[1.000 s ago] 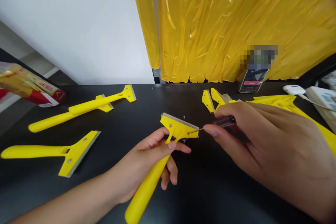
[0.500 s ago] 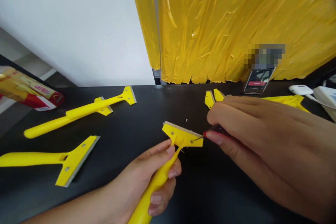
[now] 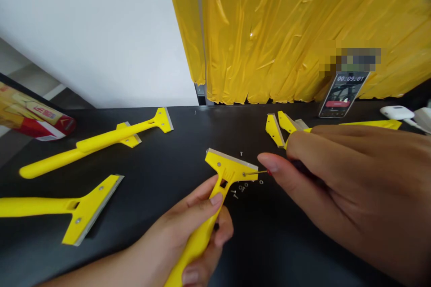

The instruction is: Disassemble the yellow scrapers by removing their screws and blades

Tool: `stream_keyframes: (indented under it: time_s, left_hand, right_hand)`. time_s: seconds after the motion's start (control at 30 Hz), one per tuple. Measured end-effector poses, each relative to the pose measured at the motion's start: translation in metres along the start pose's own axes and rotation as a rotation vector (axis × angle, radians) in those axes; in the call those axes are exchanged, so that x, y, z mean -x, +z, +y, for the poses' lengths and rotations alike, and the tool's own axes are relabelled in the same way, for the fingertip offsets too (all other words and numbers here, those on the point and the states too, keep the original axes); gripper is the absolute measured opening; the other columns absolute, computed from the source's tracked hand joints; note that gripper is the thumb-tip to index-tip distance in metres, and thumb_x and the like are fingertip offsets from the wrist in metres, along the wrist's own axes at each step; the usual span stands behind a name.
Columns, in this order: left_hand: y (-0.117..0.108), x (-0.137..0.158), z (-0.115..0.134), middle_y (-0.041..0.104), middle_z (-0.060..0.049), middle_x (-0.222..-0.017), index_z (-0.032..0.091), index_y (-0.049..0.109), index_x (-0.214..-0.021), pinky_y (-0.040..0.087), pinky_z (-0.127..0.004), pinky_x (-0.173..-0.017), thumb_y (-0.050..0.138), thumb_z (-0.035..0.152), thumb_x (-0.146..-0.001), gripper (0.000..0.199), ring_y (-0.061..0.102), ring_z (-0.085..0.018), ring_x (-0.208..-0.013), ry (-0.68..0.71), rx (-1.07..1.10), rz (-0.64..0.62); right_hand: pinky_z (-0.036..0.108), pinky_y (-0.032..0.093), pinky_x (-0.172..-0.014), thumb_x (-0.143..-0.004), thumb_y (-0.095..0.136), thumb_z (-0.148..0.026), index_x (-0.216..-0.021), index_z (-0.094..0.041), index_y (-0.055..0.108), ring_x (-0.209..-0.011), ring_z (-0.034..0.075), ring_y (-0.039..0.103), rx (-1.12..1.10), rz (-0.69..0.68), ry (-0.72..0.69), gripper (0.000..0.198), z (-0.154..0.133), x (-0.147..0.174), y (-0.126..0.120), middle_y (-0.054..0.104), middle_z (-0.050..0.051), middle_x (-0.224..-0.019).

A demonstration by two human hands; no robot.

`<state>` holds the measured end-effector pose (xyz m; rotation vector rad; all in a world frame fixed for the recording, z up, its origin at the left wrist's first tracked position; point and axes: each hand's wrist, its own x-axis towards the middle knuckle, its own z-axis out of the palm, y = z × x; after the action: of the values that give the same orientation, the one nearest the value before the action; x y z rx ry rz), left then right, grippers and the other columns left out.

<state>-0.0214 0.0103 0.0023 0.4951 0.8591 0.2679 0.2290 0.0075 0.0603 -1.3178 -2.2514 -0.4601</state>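
My left hand (image 3: pixel 202 219) is closed around the handle of a yellow scraper (image 3: pixel 229 168), whose head tilts up and away from me. Two screws sit in that head, and a metal blade edge runs along its far side. From the right, my right hand (image 3: pixel 333 188) grips a screwdriver (image 3: pixel 257 172); its thin shaft reaches the right-hand screw (image 3: pixel 244 174) of the head. Most of the screwdriver's handle is hidden by my fingers. Several small screws and nuts (image 3: pixel 240 187) lie on the black table just beyond the scraper, and a lone screw (image 3: pixel 241 154) lies farther back.
Three yellow scrapers lie at left, two of them crossed (image 3: pixel 114 136) and one nearer (image 3: pixel 90 210). Loose yellow head plates (image 3: pixel 274 131) lie behind my right hand. A phone (image 3: pixel 344 94) showing a timer leans at the back right, near a white case (image 3: pixel 397 112). A printed package (image 3: pixel 37 112) stands far left.
My right thumb has straightened and shifted up, and the screwdriver shaft lies flatter, still at the right-hand screw. The scraper head has moved slightly, showing more of the small screws and nuts behind it.
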Motion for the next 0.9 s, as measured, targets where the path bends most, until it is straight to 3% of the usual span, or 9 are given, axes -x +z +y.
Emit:
stream_keyframes:
  time_s: [0.1, 0.23, 0.37, 0.43, 0.53, 0.8, 0.9]
  left_hand:
    - [-0.005, 0.001, 0.001, 0.048, 0.008, -0.065, 0.025, 0.058, -0.085, 0.031, -0.014, -0.031, 0.061, 0.052, -0.106, 0.035, 0.025, -0.005, -0.036, -0.03, 0.108, 0.019]
    - [-0.011, 0.0, -0.001, 0.042, 0.009, -0.059, 0.025, 0.057, -0.083, 0.033, -0.013, -0.031, 0.062, 0.051, -0.107, 0.036, 0.025, -0.005, -0.035, -0.062, 0.139, -0.085]
    - [-0.01, 0.001, -0.002, 0.043, 0.009, -0.057, 0.024, 0.057, -0.081, 0.033, -0.013, -0.03, 0.06, 0.048, -0.108, 0.036, 0.025, -0.006, -0.033, -0.039, 0.135, -0.11]
    - [-0.008, 0.002, -0.002, 0.043, 0.008, -0.054, 0.024, 0.057, -0.08, 0.032, -0.013, -0.03, 0.057, 0.048, -0.109, 0.038, 0.024, -0.006, -0.034, -0.025, 0.128, -0.106]
    - [-0.005, 0.002, -0.001, 0.041, 0.009, -0.053, 0.024, 0.057, -0.08, 0.034, -0.013, -0.031, 0.054, 0.047, -0.111, 0.038, 0.024, -0.006, -0.033, 0.002, 0.131, -0.09]
    - [-0.002, 0.002, -0.002, 0.044, 0.008, -0.059, 0.024, 0.056, -0.08, 0.031, -0.014, -0.031, 0.059, 0.048, -0.108, 0.037, 0.025, -0.006, -0.034, -0.025, 0.128, -0.063]
    - [-0.002, 0.004, -0.002, 0.051, 0.008, -0.063, 0.026, 0.06, -0.091, 0.03, -0.015, -0.03, 0.059, 0.045, -0.109, 0.026, 0.027, -0.006, -0.033, -0.032, 0.156, -0.045]
  right_hand:
    - [0.037, 0.02, -0.054, -0.111, 0.05, -0.037, -0.072, -0.026, 0.04, -0.048, 0.016, 0.036, -0.12, -0.038, -0.096, 0.042, 0.0, -0.008, -0.003, 0.042, -0.003, -0.056]
    - [0.037, 0.033, -0.059, -0.113, 0.048, -0.033, -0.082, -0.025, 0.048, -0.058, 0.017, 0.05, -0.238, -0.156, -0.151, 0.032, 0.01, -0.01, -0.006, 0.056, -0.001, -0.07]
    - [0.038, 0.031, -0.056, -0.109, 0.056, -0.047, -0.089, -0.025, 0.054, -0.06, 0.02, 0.054, -0.156, -0.109, -0.058, 0.03, 0.016, -0.002, -0.008, 0.059, -0.001, -0.069]
    - [0.038, 0.029, -0.054, -0.107, 0.056, -0.041, -0.089, -0.025, 0.055, -0.055, 0.019, 0.052, -0.141, -0.084, -0.011, 0.024, 0.013, 0.0, -0.009, 0.059, -0.001, -0.066]
    - [0.037, 0.042, -0.059, -0.103, 0.055, -0.024, -0.106, -0.025, 0.061, -0.068, 0.02, 0.066, -0.227, -0.138, 0.008, 0.006, 0.007, 0.001, -0.009, 0.072, 0.001, -0.085]
    - [0.036, 0.049, -0.059, -0.099, 0.061, -0.024, -0.122, -0.025, 0.064, -0.077, 0.018, 0.073, -0.281, -0.121, 0.039, 0.023, 0.002, 0.0, -0.006, 0.079, 0.001, -0.102]
    - [0.037, 0.045, -0.056, -0.104, 0.06, -0.03, -0.115, -0.024, 0.065, -0.067, 0.018, 0.07, -0.255, -0.058, 0.069, 0.014, 0.002, 0.001, -0.006, 0.078, 0.0, -0.091]
